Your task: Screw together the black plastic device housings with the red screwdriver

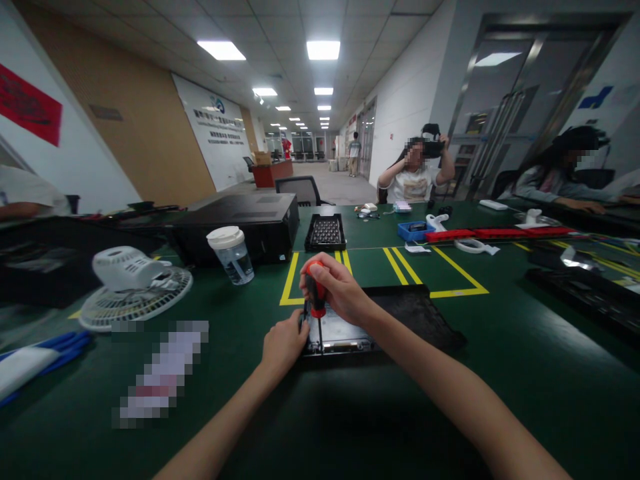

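My right hand (339, 288) is wrapped round the red-and-black handle of a screwdriver (317, 297). The tool stands upright, its shaft pointing down at the front left part of a flat black casing (415, 310). A silvery metal plate (345, 331) shows in the casing's left part, partly covered by my right hand and forearm. My left hand (284, 341) grips the left edge of the casing, with its fingertips partly hidden. Whether the tip sits in a screw is too small to tell.
On the left are a white fan part (131, 280), blue-and-white gloves (43, 363) and a lidded cup (231, 255). Behind stand a black computer case (240, 223) and a black tray (325, 232) of small parts. A blue box (415, 231) lies back right. People sit across the table.
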`<state>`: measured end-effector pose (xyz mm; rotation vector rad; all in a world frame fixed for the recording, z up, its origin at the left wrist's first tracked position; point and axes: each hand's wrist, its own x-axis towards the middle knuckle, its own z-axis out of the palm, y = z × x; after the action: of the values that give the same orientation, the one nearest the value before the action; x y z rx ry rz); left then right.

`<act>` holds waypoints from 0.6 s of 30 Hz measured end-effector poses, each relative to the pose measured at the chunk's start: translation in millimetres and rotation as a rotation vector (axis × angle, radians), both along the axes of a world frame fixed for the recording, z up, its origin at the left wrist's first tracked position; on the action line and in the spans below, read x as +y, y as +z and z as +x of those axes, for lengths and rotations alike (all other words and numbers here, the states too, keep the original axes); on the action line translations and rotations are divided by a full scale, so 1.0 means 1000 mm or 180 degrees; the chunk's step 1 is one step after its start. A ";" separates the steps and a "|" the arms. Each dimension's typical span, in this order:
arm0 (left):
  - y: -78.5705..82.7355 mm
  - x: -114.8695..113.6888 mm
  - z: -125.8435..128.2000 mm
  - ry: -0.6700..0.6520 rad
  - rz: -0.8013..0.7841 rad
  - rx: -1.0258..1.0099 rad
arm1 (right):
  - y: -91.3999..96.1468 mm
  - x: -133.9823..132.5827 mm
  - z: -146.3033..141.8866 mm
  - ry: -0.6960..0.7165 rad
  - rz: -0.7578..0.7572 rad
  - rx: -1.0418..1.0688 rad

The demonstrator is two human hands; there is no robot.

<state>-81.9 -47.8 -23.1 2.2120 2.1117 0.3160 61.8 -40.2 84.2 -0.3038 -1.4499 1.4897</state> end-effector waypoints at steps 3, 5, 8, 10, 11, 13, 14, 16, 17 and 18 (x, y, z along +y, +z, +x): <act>0.000 0.000 0.000 -0.0013 0.0018 -0.0016 | -0.001 -0.001 -0.001 -0.0201 -0.0021 -0.0026; 0.001 0.000 0.001 -0.0007 0.0010 -0.0021 | -0.001 -0.002 -0.002 -0.0334 -0.0026 -0.0026; 0.002 0.000 0.001 0.0019 -0.0037 -0.0008 | -0.002 -0.003 -0.003 -0.0512 -0.0042 -0.0015; 0.002 0.000 0.001 0.0022 -0.0043 0.0005 | -0.003 -0.003 -0.003 -0.0595 -0.0057 -0.0012; 0.002 0.000 0.001 0.0023 -0.0039 0.0011 | -0.003 -0.004 -0.003 -0.0632 -0.0063 -0.0007; 0.002 0.000 0.002 0.0029 -0.0031 0.0021 | -0.003 -0.006 -0.004 -0.0696 -0.0071 0.0002; 0.002 0.000 0.002 0.0031 -0.0039 0.0023 | -0.002 -0.007 -0.004 -0.0727 -0.0071 0.0003; 0.003 -0.001 0.002 0.0037 -0.0069 0.0023 | -0.001 -0.009 -0.004 -0.0779 -0.0060 -0.0007; 0.003 -0.001 0.002 0.0037 -0.0079 0.0018 | -0.001 -0.010 -0.004 -0.0802 -0.0051 -0.0018; 0.003 -0.001 0.002 0.0037 -0.0085 0.0010 | 0.000 -0.011 -0.004 -0.0827 -0.0042 -0.0030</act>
<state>-79.7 -48.7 -19.9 2.1879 2.1186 0.2836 58.1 -51.0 84.3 -0.4888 -1.3518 1.2890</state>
